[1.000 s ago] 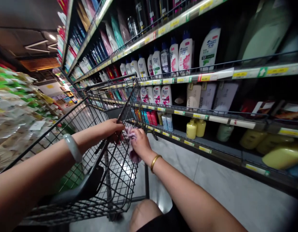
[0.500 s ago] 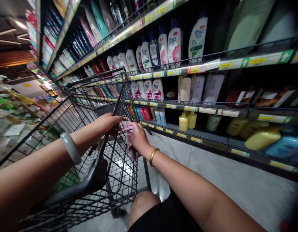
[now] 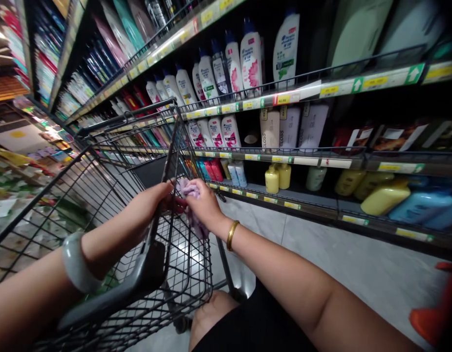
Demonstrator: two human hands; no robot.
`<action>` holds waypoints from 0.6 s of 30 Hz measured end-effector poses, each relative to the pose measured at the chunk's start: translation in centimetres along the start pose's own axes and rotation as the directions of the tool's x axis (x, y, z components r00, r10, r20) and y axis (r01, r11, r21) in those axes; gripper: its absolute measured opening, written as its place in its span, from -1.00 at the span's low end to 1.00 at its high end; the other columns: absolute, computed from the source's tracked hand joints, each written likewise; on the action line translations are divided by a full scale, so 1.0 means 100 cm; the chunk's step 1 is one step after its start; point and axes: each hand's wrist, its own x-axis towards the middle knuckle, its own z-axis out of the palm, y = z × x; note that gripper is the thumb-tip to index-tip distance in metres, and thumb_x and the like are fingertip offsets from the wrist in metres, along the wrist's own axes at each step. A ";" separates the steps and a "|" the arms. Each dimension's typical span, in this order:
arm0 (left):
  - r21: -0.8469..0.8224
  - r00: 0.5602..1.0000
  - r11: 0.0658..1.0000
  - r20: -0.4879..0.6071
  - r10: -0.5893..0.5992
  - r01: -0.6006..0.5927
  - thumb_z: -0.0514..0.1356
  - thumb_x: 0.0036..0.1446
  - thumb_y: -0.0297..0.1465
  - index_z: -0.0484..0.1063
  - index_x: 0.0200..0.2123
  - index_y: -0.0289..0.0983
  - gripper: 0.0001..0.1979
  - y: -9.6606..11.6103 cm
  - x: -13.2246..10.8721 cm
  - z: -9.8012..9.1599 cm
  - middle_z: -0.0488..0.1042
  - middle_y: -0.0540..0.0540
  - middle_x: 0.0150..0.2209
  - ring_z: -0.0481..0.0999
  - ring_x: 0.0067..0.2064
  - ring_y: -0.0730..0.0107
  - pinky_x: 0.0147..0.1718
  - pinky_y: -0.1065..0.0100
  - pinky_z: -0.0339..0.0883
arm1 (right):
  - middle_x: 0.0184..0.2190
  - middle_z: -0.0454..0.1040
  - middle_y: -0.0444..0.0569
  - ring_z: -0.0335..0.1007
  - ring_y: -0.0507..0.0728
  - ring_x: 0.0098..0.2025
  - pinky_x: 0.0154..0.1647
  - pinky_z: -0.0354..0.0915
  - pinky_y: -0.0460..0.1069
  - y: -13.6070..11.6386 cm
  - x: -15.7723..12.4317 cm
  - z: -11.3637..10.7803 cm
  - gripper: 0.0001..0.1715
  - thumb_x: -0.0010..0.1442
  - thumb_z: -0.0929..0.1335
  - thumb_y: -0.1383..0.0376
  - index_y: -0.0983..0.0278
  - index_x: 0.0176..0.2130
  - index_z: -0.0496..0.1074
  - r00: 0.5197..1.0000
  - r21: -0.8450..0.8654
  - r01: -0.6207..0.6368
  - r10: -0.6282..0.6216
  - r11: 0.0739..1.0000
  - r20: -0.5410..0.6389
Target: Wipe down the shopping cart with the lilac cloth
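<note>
A crumpled light-purple cloth (image 3: 196, 222) is bunched in my right hand (image 3: 204, 203), whose fingers close over it beside the metal frame of a dark shopping cart (image 3: 136, 274). My left hand (image 3: 152, 203) wraps round the cart's slanting side bar. Its fingertips come out behind the bar, close to the cloth; whether they also hold it I cannot tell. Black wire mesh forms the cart's sides, and a thick dark plastic piece sits at the near corner of the frame. My left wrist has a pale bangle (image 3: 81, 264), my right a gold one (image 3: 232, 235).
Shelves of shampoo bottles (image 3: 250, 61) run along the right and back, with price strips on their edges. Yellow pump bottles (image 3: 272, 179) stand on the lowest shelf. Packaged goods (image 3: 24, 234) lie left beyond the cart. An orange-red object (image 3: 429, 318) is at lower right on the tiled floor.
My view has shifted slightly right. My right hand has turned on the cloth and moved nearer the bar and my left fingers. An orange-red object has come into view at lower right.
</note>
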 end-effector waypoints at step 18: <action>0.050 0.977 0.996 -0.199 0.081 -0.073 0.05 0.08 -0.26 0.25 -0.44 -0.21 -0.84 0.058 0.008 0.051 0.23 0.00 -0.54 0.19 -0.42 0.36 -0.40 0.32 0.13 | -0.37 0.51 -0.20 0.41 0.06 -0.30 -0.16 0.35 -0.06 0.029 0.000 -0.051 -0.89 0.09 0.37 0.36 0.19 -0.30 0.43 0.975 -0.044 -0.205 0.200 0.978 -0.096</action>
